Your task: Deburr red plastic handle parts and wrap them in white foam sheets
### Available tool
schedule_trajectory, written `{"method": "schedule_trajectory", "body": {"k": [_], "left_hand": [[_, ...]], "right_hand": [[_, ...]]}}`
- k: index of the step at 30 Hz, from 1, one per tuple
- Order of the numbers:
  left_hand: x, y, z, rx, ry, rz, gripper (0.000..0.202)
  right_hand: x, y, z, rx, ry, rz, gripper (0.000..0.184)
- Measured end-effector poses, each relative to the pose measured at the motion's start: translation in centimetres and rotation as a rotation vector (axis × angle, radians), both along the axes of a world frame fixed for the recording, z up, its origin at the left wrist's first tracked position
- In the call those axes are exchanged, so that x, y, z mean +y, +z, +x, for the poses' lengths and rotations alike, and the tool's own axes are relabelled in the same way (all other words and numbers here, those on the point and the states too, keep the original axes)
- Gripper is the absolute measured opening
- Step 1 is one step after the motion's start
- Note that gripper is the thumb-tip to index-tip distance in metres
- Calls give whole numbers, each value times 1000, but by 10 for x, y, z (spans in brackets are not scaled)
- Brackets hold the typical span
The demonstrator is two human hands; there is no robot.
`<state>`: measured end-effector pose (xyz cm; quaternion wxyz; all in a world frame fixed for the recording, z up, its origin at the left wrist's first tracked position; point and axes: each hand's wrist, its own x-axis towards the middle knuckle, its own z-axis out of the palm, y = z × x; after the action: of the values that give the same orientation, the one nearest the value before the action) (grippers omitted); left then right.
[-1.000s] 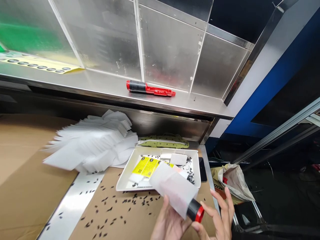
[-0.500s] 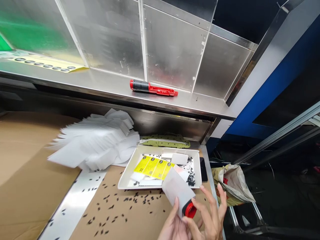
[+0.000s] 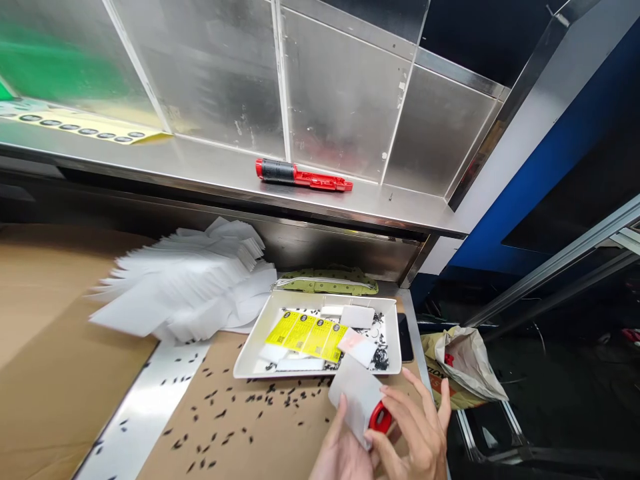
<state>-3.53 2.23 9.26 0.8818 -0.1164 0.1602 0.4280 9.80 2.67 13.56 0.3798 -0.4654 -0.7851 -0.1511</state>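
A white foam sleeve (image 3: 354, 395) sits in my left hand (image 3: 337, 453), with the thumb along its side and the other fingers mostly hidden beneath. From the sleeve's near end shows the red ring-shaped end of a part (image 3: 381, 418); the rest of that part is covered. My right hand (image 3: 420, 433) pinches this end, thumb below and a finger above at the sleeve's edge, its other fingers raised. Just beyond the sleeve, a white tray (image 3: 242, 363) holds yellow label strips (image 3: 305, 335), white pieces and small black bits.
Fanned white foam sheets (image 3: 200, 287) lie left of the tray. Small black pieces (image 3: 220, 413) are scattered over the cardboard. A red and black tool (image 3: 303, 176) rests on the metal shelf (image 3: 200, 160). A phone (image 3: 405, 337) lies beside the tray; an open bag (image 3: 467, 367) stands right.
The black band that showed beside the red end is now covered by the sleeve. Both hands stay close together, and the sleeve has shifted slightly; the camera view has moved a little.
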Motion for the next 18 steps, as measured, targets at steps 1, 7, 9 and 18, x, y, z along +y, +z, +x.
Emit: {"method": "schedule_trajectory", "body": {"k": [1,7,9,18], "left_hand": [[3,2,-4,-19,-5,-9,50],[9,5,-9,-10,13,-76,38],[7,4,-6,-23,-7,-99,41],[11,-11,5,182,-154,-110,75]], "right_hand": [[0,2,2,-42,22,3,23],[-7,2,-1,79,17,-113,40],[-11,-1,-5,137,21,-158,38],[-47,27,69,403,-339,-50,41]]}}
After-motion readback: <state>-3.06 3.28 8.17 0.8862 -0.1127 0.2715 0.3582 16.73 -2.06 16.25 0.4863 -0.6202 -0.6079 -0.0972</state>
